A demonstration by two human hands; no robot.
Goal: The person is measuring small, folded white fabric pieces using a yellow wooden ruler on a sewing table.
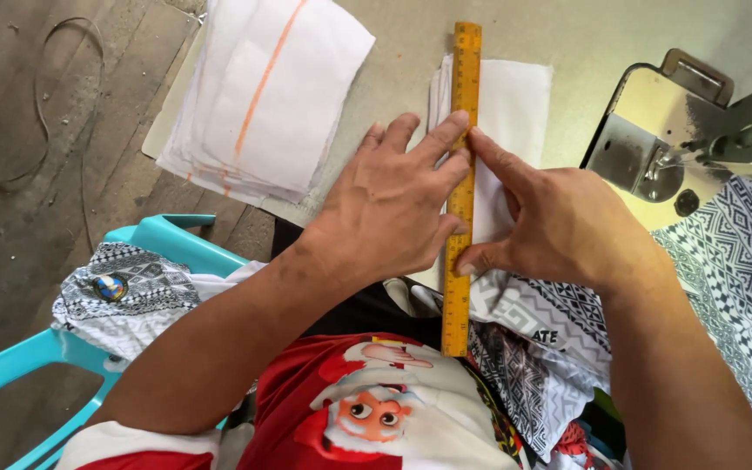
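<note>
A long yellow wooden ruler (464, 78) lies lengthwise over a folded white cloth (515, 104) on the table. My left hand (393, 204) presses flat on the ruler's left side, fingers spread over it. My right hand (559, 222) rests on the cloth just right of the ruler; its index finger touches the ruler's edge and its thumb pinches near the lower part. Whether the right hand holds a small marking tool is hidden.
A stack of white cloth pieces with an orange line (263, 96) sits at the table's left end. A sewing machine's metal plate (654, 148) is at the right. Black-and-white patterned fabric (741, 252) drapes below it and over a turquoise plastic chair (158, 239).
</note>
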